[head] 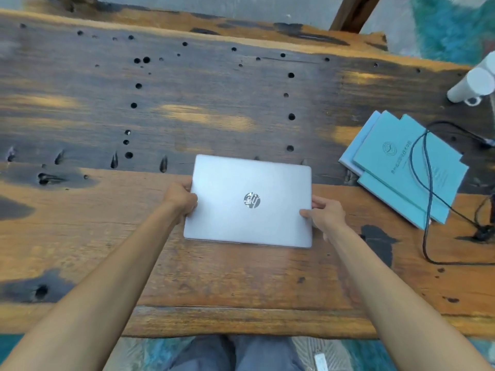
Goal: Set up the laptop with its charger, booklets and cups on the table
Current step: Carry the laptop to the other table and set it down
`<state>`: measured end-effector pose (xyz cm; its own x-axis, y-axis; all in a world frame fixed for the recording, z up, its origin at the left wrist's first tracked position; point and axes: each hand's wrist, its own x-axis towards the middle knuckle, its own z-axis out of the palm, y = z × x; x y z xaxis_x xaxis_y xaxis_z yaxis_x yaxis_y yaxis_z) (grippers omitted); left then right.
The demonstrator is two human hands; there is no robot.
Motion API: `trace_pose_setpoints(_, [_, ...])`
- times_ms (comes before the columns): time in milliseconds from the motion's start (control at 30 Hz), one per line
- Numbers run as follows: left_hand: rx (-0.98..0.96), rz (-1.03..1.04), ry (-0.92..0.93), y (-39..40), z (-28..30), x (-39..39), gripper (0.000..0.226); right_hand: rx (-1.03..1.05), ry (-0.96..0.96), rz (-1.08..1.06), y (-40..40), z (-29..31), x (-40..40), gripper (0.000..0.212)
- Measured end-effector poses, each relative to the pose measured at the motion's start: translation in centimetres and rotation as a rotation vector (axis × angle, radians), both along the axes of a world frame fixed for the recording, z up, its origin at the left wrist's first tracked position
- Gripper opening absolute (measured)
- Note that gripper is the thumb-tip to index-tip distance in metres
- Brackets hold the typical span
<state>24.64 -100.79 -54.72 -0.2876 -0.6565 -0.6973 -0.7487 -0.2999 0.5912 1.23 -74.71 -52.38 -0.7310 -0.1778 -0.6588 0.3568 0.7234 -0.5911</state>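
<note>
A closed silver laptop (250, 200) lies flat on the wooden table (187, 108), near its front edge. My left hand (180, 198) grips the laptop's left edge with curled fingers. My right hand (325, 212) holds the right edge, thumb on the lid. Light blue booklets (401, 167) lie in a loose stack to the right. A black charger cable (428, 188) loops across the booklets and trails off toward the right edge. White cups (474, 85) lie stacked on their side at the far right.
The tabletop is rough wood with dark patches and several drilled holes. A wooden leg (353, 12) rises beyond the far edge. My legs (235, 354) show below the table's front edge, over teal flooring.
</note>
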Motion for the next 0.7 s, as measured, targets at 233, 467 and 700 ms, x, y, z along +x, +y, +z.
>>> trace_pose_setpoints(233, [-0.089, 0.074, -0.114, 1.0, 0.1, -0.2, 0.048, 0.005, 0.036, 0.053, 0.1, 0.0, -0.2, 0.048])
trace_pose_setpoints(467, [-0.166, 0.09, -0.197, 2.3, 1.2, -0.5, 0.051, 0.02, 0.036, 0.083, 0.4, -0.6, -0.5, 0.048])
trace_pose_setpoints(700, [-0.213, 0.063, -0.238, 3.3, 1.7, -0.7, 0.055, 0.02, 0.053, 0.124, 0.4, -0.9, -0.3, 0.041])
